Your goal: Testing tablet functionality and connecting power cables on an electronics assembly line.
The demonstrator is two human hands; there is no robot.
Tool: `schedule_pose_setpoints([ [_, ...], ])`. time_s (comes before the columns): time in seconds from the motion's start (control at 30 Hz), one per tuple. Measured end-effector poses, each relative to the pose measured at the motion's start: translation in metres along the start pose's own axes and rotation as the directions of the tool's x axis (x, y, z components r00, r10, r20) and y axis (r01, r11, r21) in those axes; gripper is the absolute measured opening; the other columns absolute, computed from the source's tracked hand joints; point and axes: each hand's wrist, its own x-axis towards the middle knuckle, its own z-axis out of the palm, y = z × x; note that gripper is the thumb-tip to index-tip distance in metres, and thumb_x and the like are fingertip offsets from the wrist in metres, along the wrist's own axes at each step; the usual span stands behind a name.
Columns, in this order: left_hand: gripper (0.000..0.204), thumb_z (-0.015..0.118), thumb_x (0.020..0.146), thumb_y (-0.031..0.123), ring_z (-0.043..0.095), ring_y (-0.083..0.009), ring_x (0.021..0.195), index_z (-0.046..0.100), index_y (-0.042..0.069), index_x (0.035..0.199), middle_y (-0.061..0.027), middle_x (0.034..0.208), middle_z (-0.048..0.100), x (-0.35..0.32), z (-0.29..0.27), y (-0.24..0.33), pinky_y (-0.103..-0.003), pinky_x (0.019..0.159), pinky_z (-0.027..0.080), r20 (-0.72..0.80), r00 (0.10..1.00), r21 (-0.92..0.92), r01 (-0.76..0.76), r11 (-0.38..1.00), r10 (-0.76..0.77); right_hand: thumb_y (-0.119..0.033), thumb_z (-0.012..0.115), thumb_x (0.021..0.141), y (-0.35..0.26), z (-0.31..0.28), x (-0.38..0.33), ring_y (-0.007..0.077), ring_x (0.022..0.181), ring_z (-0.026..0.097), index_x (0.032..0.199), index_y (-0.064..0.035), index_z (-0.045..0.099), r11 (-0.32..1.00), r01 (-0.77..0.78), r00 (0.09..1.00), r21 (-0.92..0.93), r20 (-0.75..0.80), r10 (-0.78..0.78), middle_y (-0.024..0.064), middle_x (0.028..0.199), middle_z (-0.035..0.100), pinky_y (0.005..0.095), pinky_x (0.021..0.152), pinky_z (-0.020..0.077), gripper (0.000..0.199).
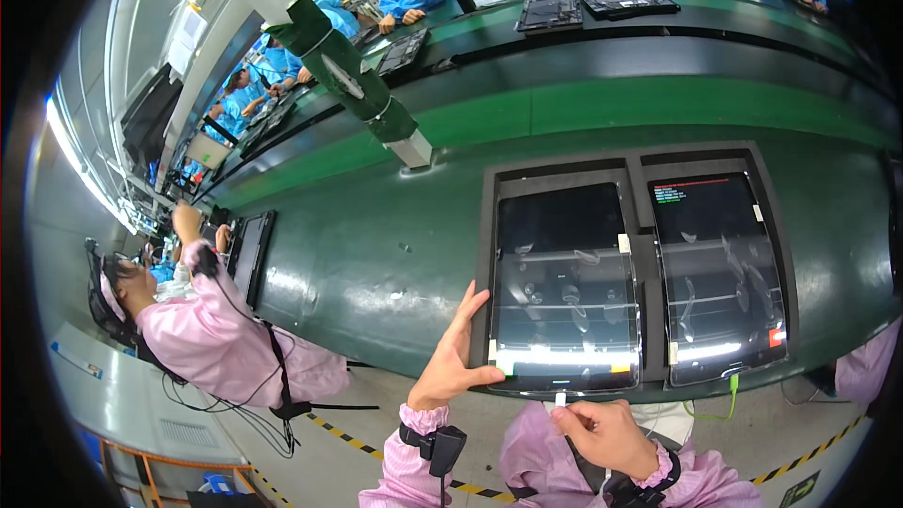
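The left hand point(450, 357) is lying open against the left side of a dark foam tray point(651, 306), its thumb resting at the lower-left corner of the left tablet point(564, 282). The right hand point(607, 437) is pinching a white cable plug point(562, 399) at that tablet's lower edge. Both tablets are lying in the tray on a green bench point(357, 263); a green cable point(733, 388) is hanging below the right tablet point(720, 282).

Unreadably small text point(670, 191) on right tablet point(720, 268)
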Motion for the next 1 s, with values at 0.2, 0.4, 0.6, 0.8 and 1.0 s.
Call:
schedule_pose_setpoints([
  [0.2, 0.123, 0.094, 0.051, 0.021, 0.003, -0.0306, 0.146, 0.022, 0.005, 0.149, -0.0225, 0.156, 0.007, -0.019, 0.012, -0.002, -0.040, 0.117, 0.008, -0.053, 0.999, 0.177, 0.004, 0.984, 0.005, -0.016, 0.064, 0.090, -0.001, 0.006, -0.003, 0.0107, 0.046, 0.055, 0.085, 0.0015, 0.069, 0.996, 0.007, 1.000, 0.085, -0.008, -0.006, 0.0079, 0.061, 0.064, 0.0254, 0.044, 0.0417, 0.018],
  [0.4, 0.121, 0.093, 0.054, 0.017, 0.011, -0.0300, 0.146, 0.019, 0.001, 0.148, -0.0218, 0.156, 0.011, -0.025, 0.016, -0.015, -0.039, 0.117, 0.012, -0.125, 0.991, 0.097, -0.030, 0.995, 0.042, -0.017, 0.062, 0.091, 0.003, 0.009, -0.007, 0.0099, 0.049, 0.057, 0.082, 0.0015, 0.068, 0.971, -0.043, 0.987, 0.234, 0.158, 0.005, 0.0062, 0.061, 0.066, 0.0279, 0.047, 0.0441, 0.021],
  [0.6, 0.116, 0.091, 0.058, 0.015, 0.019, -0.0301, 0.144, 0.019, -0.001, 0.148, -0.0208, 0.154, 0.018, -0.026, 0.022, -0.002, -0.038, 0.117, 0.017, -0.143, 0.989, 0.033, -0.021, 0.999, 0.025, -0.017, 0.063, 0.090, -0.008, -0.004, -0.036, 0.0074, 0.047, 0.050, 0.072, -0.0062, 0.071, 0.985, 0.166, 0.986, 0.051, -0.034, -0.164, 0.0039, 0.054, 0.061, 0.0239, 0.047, 0.0393, 0.023],
  [0.8, 0.093, 0.088, 0.062, 0.012, 0.041, -0.0321, 0.132, 0.038, -0.002, 0.139, -0.0202, 0.142, 0.041, -0.013, 0.054, 0.058, -0.040, 0.110, 0.032, -0.132, 0.918, 0.686, -0.188, 0.703, 0.374, -0.025, 0.049, 0.098, 0.024, -0.070, -0.096, 0.0119, 0.055, 0.049, 0.077, -0.0015, 0.050, 0.975, 0.205, 0.424, 0.089, -0.906, -0.006, 0.0028, 0.065, 0.056, 0.0242, 0.057, 0.0364, 0.032],
  [1.0, 0.080, 0.081, 0.071, 0.018, 0.035, -0.0432, 0.132, 0.041, 0.000, 0.138, -0.0257, 0.141, 0.036, 0.040, 0.157, 0.071, -0.052, 0.108, 0.031, 0.329, 0.846, 0.615, -0.529, 0.584, 0.420, -0.010, 0.048, 0.099, 0.048, -0.101, -0.096, 0.0113, 0.073, 0.051, 0.075, -0.0075, 0.034, 0.996, -0.035, 0.498, -0.088, -0.865, -0.059, 0.0078, 0.085, 0.056, 0.0217, 0.063, 0.0408, 0.028],
])
